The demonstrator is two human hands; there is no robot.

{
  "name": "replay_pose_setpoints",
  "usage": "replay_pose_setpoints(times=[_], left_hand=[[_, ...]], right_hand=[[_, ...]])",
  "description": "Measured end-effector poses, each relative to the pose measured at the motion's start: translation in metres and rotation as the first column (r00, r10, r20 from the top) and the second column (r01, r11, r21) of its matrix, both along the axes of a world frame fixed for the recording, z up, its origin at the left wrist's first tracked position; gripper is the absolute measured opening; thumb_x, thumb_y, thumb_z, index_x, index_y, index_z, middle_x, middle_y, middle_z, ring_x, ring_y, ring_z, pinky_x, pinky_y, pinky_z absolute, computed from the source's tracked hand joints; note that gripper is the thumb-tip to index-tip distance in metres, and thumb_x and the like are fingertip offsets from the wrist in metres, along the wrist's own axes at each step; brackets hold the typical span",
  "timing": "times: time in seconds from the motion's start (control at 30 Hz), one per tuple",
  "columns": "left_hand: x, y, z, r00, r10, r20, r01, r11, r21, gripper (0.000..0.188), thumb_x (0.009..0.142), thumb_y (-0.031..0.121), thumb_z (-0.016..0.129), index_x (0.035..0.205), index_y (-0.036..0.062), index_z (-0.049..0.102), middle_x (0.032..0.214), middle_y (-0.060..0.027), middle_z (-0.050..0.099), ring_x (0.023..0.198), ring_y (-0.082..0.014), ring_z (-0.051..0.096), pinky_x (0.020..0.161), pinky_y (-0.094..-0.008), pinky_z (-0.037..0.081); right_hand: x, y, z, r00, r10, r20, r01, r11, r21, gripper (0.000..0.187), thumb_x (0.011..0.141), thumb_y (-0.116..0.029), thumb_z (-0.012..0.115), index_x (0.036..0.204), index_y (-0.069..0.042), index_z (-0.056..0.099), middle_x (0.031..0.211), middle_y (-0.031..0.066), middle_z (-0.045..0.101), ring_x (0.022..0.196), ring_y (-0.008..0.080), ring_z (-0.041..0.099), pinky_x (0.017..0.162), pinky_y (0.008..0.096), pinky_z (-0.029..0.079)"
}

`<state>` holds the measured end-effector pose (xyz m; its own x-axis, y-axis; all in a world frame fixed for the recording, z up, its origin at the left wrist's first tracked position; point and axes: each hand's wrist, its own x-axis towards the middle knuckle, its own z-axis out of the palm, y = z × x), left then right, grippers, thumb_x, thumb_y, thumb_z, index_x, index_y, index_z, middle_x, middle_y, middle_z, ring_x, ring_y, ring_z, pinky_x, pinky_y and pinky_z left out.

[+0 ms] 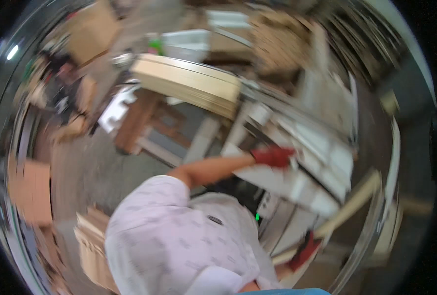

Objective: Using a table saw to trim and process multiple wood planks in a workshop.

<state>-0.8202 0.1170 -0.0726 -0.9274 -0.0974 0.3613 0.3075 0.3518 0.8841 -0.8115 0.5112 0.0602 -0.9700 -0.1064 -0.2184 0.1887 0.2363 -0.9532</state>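
My left hand, in a red glove, reaches across to the right over a white-topped machine table. Its fingertips are blurred beside a dark slot in the tabletop, so I cannot make out how they are bent. Lower down, my right hand wears a red and black glove. It is closed on a long pale wooden strip, which slants up to the right past the table's edge. Motion blur smears both gloves.
A stack of pale boards lies beyond the machine, above brown wooden pieces. Cardboard is piled at the back. More wood pieces stand at lower left, near a cardboard box. A metal rail runs behind the table.
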Motion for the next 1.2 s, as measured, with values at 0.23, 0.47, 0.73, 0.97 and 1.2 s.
replay_pose_setpoints(times=[0.23, 0.47, 0.73, 0.97, 1.2], left_hand=[[-0.004, -0.069, 0.084, 0.768, 0.595, 0.239, -0.621, 0.782, 0.048, 0.029, 0.071, 0.014, 0.073, 0.091, 0.0031, 0.055, 0.081, -0.0127, 0.061, 0.075, -0.0286, 0.060, 0.069, -0.0362, 0.048], [0.008, -0.046, 0.059, 0.517, 0.837, 0.180, -0.641, 0.519, -0.565, 0.031, 0.072, 0.031, 0.073, 0.088, 0.0067, 0.062, 0.089, -0.0133, 0.063, 0.083, -0.0340, 0.063, 0.071, -0.0449, 0.050], [-0.009, -0.063, 0.037, 0.487, 0.872, 0.055, -0.573, 0.366, -0.733, 0.036, 0.068, 0.034, 0.076, 0.093, 0.0109, 0.065, 0.102, -0.0117, 0.060, 0.099, -0.0311, 0.056, 0.081, -0.0462, 0.042], [-0.005, -0.056, 0.045, 0.460, 0.887, 0.035, -0.576, 0.328, -0.749, 0.041, 0.067, 0.036, 0.077, 0.099, 0.0126, 0.068, 0.118, -0.0126, 0.051, 0.110, -0.0319, 0.047, 0.087, -0.0481, 0.038], [-0.021, -0.036, 0.081, 0.740, 0.655, -0.153, -0.595, 0.531, -0.604, 0.047, 0.069, 0.031, 0.077, 0.109, 0.0121, 0.062, 0.127, -0.0176, 0.050, 0.116, -0.0387, 0.048, 0.097, -0.0489, 0.037]], right_hand=[[0.001, -0.037, 0.022, 0.981, 0.188, 0.041, -0.190, 0.915, 0.356, 0.054, 0.077, -0.010, 0.067, 0.127, -0.010, 0.045, 0.075, 0.0040, 0.058, 0.056, 0.0131, 0.055, 0.050, 0.0297, 0.045], [-0.052, -0.062, 0.031, 0.871, 0.466, 0.154, -0.470, 0.702, 0.535, 0.055, 0.072, -0.013, 0.071, 0.122, -0.009, 0.050, 0.088, 0.0120, 0.066, 0.075, 0.0236, 0.067, 0.063, 0.0354, 0.052], [-0.169, -0.098, -0.001, 0.615, 0.788, -0.011, -0.553, 0.441, 0.707, 0.066, 0.065, -0.020, 0.073, 0.127, -0.010, 0.052, 0.129, 0.0185, 0.053, 0.114, 0.0347, 0.055, 0.096, 0.0398, 0.046], [-0.240, -0.125, -0.047, 0.417, 0.905, -0.085, -0.473, 0.295, 0.830, 0.064, 0.066, -0.021, 0.071, 0.127, -0.012, 0.053, 0.132, 0.0178, 0.052, 0.126, 0.0333, 0.046, 0.103, 0.0413, 0.040], [-0.253, -0.134, -0.053, 0.388, 0.921, -0.013, -0.416, 0.188, 0.890, 0.066, 0.067, -0.022, 0.073, 0.128, -0.012, 0.052, 0.129, 0.0174, 0.055, 0.122, 0.0317, 0.049, 0.102, 0.0399, 0.041]])
